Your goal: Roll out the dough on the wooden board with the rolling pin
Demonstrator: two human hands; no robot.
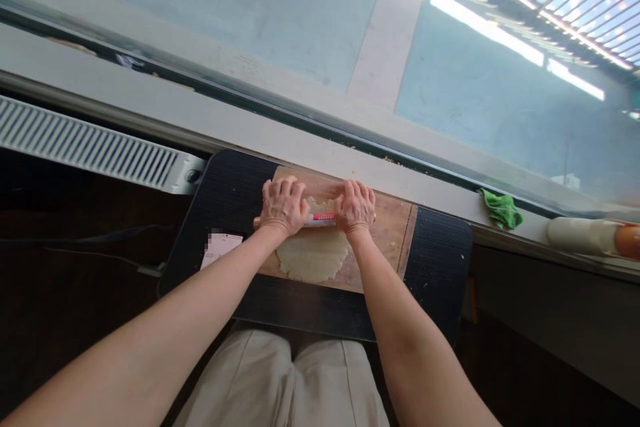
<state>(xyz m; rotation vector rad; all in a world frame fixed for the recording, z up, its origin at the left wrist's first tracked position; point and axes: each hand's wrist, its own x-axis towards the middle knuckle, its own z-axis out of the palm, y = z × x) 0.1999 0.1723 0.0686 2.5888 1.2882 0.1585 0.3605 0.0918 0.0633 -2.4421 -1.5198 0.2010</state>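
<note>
A flattened sheet of pale dough point(313, 255) with ragged edges lies on a wooden board point(387, 227). Across its far part rests a rolling pin point(321, 219) with a red and white label in its middle. My left hand point(284, 203) is wrapped over the pin's left part, and a bit of the pin's end sticks out past it. My right hand point(356, 203) grips the right part with curled fingers. Some of the dough shows beyond the pin, between my hands. The undersides of both hands are hidden.
The board lies on a small black table point(440, 260), with a phone point(223, 247) at its left. Behind runs a windowsill point(300, 143) bearing a green cloth point(501, 209) and a bottle point(580, 235). A white radiator point(100, 143) stands to the left.
</note>
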